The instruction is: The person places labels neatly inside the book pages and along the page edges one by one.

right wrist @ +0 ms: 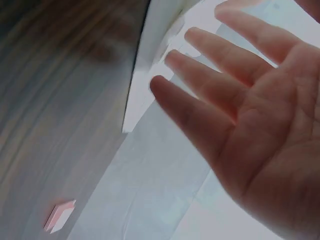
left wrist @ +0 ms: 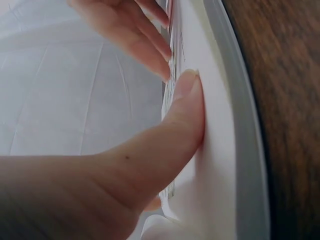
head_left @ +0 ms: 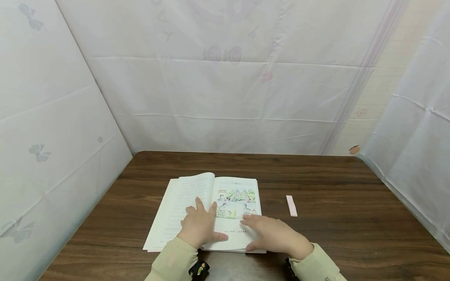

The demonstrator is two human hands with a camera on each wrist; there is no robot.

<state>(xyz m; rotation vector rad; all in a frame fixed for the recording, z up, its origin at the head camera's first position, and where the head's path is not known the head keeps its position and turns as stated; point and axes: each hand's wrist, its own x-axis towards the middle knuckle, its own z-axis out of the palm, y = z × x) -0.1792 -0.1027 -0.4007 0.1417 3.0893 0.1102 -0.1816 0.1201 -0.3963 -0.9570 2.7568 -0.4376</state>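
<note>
An open book (head_left: 232, 240) lies on the table, its left page (head_left: 168, 218) ruled with a grid and its right page printed with colour pictures. My left hand (head_left: 199, 226) rests across the fold with fingers spread; the left wrist view shows its thumb (left wrist: 187, 100) pressing on the page. Over the lower right part of the right page is my right hand (head_left: 272, 234), its fingers extended. In the right wrist view the fingers (right wrist: 200, 95) are straight and spread, with nothing held. Whether the right fingertips touch the paper is hard to tell.
A small pale pink strip (head_left: 291, 206) lies on the brown wooden table (head_left: 337, 203), right of the book. Light patterned cloth (head_left: 225, 97) hangs behind the table and along both sides.
</note>
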